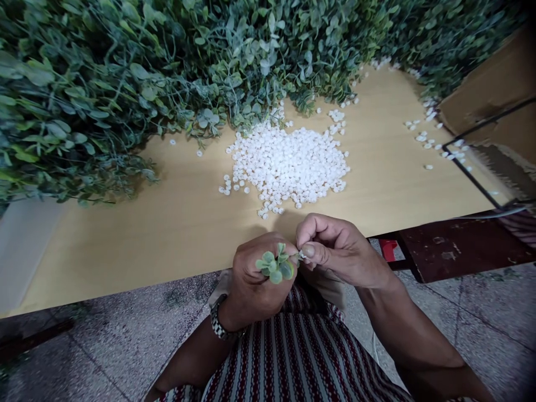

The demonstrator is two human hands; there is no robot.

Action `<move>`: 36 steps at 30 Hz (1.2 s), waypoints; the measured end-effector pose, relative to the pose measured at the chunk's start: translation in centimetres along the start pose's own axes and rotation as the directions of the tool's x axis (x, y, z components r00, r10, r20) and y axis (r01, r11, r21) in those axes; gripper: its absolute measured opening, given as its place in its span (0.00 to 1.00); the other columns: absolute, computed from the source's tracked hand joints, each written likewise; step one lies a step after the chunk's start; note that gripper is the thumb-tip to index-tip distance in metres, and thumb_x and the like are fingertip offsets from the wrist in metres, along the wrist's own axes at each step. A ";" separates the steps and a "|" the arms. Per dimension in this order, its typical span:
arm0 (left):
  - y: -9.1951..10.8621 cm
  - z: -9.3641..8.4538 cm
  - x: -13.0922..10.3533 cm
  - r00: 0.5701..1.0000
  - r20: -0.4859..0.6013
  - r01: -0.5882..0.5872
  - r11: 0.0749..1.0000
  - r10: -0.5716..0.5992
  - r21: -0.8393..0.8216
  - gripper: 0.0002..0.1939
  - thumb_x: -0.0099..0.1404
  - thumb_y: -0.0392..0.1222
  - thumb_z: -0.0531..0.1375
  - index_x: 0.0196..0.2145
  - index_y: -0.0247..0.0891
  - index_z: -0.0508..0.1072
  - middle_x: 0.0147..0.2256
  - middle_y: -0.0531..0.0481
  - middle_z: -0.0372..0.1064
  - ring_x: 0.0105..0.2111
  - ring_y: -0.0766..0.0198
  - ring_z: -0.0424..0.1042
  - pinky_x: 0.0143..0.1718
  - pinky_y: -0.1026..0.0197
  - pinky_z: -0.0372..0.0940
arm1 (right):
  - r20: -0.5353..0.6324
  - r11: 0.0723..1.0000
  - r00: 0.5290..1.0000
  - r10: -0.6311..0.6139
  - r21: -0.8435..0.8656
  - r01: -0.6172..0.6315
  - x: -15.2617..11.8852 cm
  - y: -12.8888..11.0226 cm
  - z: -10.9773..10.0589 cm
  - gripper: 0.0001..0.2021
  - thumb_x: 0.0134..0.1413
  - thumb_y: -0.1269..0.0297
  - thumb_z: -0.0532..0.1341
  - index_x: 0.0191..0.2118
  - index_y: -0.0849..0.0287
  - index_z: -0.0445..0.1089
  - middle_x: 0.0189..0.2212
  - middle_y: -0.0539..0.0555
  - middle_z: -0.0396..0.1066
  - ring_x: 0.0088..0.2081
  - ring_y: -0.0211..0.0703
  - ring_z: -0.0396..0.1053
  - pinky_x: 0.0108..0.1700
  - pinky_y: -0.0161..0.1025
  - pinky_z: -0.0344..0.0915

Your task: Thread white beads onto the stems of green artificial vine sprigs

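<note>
My left hand (262,279), with a metal watch (218,318) at its wrist, is closed around an artificial leaf sprig (276,265). The sprig's green leaves stick out over the fist, and its stem end points toward my other hand. Thumb and forefinger of my right hand (341,251) pinch a small white plastic ring (302,254) at that stem end. Whether the stem passes through the ring is too small to tell. Both hands meet just in front of the table's near edge. Beyond them lies a heap of the same white rings (293,162).
Dense artificial greenery (188,61) piles along the back of the wooden table (138,240). A cardboard box (494,84) and a black metal frame (473,176) stand at the right, near scattered rings. A dark red bench (464,257) is below the table's right side.
</note>
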State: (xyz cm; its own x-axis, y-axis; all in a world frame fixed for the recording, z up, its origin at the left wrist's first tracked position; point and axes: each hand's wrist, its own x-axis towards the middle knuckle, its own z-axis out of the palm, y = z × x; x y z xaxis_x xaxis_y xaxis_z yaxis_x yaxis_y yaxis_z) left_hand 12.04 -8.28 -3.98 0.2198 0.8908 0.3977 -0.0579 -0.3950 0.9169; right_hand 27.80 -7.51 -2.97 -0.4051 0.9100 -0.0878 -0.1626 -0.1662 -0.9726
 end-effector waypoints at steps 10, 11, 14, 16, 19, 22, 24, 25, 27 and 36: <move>-0.7 0.0 -0.1 0.996 0.014 -0.087 0.994 0.088 -0.062 0.10 0.58 0.29 0.58 0.22 0.37 0.65 0.19 0.55 0.58 0.20 0.69 0.56 0.22 0.63 0.54 | 0.193 0.986 0.971 0.144 0.056 -0.157 0.9 -1.0 -1.0 0.10 0.51 0.61 0.64 0.28 0.62 0.66 0.20 0.45 0.64 0.19 0.27 0.60 0.22 0.28 0.58; -0.8 0.0 -0.1 0.996 0.015 -0.088 0.994 0.089 -0.058 0.10 0.58 0.29 0.58 0.21 0.37 0.64 0.19 0.55 0.58 0.20 0.69 0.56 0.22 0.63 0.54 | 0.206 0.985 0.967 0.150 0.057 -0.165 1.0 -1.0 -1.1 0.10 0.51 0.61 0.64 0.29 0.62 0.66 0.21 0.45 0.64 0.19 0.27 0.60 0.22 0.28 0.59; -1.0 -0.1 -0.2 0.996 0.024 -0.083 0.995 0.084 -0.048 0.11 0.58 0.30 0.58 0.21 0.37 0.63 0.19 0.55 0.56 0.21 0.69 0.55 0.22 0.63 0.54 | 0.248 0.982 0.955 0.161 0.054 -0.179 1.2 -1.1 -1.3 0.10 0.51 0.61 0.64 0.29 0.61 0.65 0.21 0.44 0.63 0.20 0.27 0.60 0.22 0.27 0.59; -1.1 -0.1 -0.3 0.996 0.027 -0.085 0.995 0.087 -0.048 0.11 0.58 0.29 0.59 0.21 0.37 0.63 0.19 0.55 0.56 0.21 0.69 0.55 0.22 0.63 0.54 | 0.264 0.983 0.951 0.163 0.039 -0.180 1.2 -1.1 -1.4 0.10 0.52 0.61 0.64 0.29 0.61 0.64 0.21 0.44 0.63 0.20 0.27 0.60 0.22 0.27 0.59; -1.1 0.0 -0.3 0.995 0.032 -0.090 0.995 0.092 -0.054 0.12 0.58 0.28 0.58 0.20 0.37 0.62 0.19 0.55 0.57 0.21 0.70 0.55 0.22 0.63 0.54 | 0.248 0.988 0.957 0.149 -0.002 -0.153 1.1 -1.2 -1.3 0.10 0.53 0.61 0.63 0.29 0.61 0.64 0.21 0.44 0.62 0.20 0.27 0.59 0.22 0.27 0.59; -0.9 -0.1 -0.1 0.996 0.032 -0.087 0.995 0.088 -0.047 0.13 0.57 0.27 0.58 0.20 0.37 0.61 0.19 0.56 0.56 0.21 0.70 0.54 0.22 0.64 0.53 | 0.197 0.995 0.976 0.095 -0.053 -0.087 0.7 -0.9 -1.0 0.09 0.55 0.63 0.61 0.30 0.61 0.63 0.21 0.45 0.61 0.20 0.28 0.59 0.22 0.28 0.58; -0.5 -0.3 0.1 0.998 0.048 -0.044 0.999 0.045 -0.023 0.12 0.57 0.27 0.58 0.21 0.36 0.63 0.19 0.56 0.55 0.21 0.71 0.54 0.22 0.64 0.53 | 0.140 0.996 0.989 0.046 -0.080 -0.035 0.3 -0.7 -0.7 0.08 0.56 0.64 0.60 0.30 0.60 0.62 0.21 0.45 0.61 0.20 0.28 0.59 0.22 0.28 0.58; -0.3 -0.4 0.2 0.998 0.064 -0.002 1.000 0.003 -0.012 0.11 0.58 0.28 0.58 0.21 0.36 0.64 0.19 0.56 0.55 0.21 0.71 0.55 0.22 0.65 0.53 | 0.106 0.995 0.994 0.015 -0.099 -0.004 0.1 -0.6 -0.6 0.07 0.56 0.63 0.60 0.31 0.60 0.62 0.21 0.45 0.61 0.20 0.28 0.59 0.22 0.28 0.58; 0.3 -0.7 0.4 0.989 0.105 0.107 0.994 -0.106 0.002 0.08 0.59 0.30 0.58 0.23 0.35 0.66 0.20 0.56 0.58 0.20 0.71 0.56 0.22 0.65 0.54 | 0.025 0.983 0.997 -0.071 -0.169 0.074 -0.3 -0.5 -0.3 0.06 0.57 0.63 0.59 0.32 0.59 0.64 0.22 0.46 0.62 0.21 0.30 0.59 0.23 0.29 0.58; 1.5 -0.8 1.8 0.891 0.376 0.303 0.950 -0.253 -0.078 0.08 0.56 0.30 0.59 0.24 0.36 0.62 0.21 0.57 0.56 0.21 0.71 0.55 0.21 0.67 0.54 | 0.118 0.774 0.888 -0.445 -0.448 0.447 0.0 -2.2 0.0 0.10 0.55 0.69 0.61 0.44 0.56 0.68 0.30 0.51 0.66 0.33 0.38 0.64 0.36 0.38 0.63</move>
State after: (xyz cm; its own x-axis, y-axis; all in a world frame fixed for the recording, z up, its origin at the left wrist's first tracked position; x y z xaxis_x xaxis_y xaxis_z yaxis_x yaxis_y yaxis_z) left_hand 11.61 -7.08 -1.82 0.5769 0.8096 0.1088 -0.0647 -0.0875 0.9941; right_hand 28.15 -7.15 -0.78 -0.3932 0.8372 0.3802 0.0964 0.4487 -0.8884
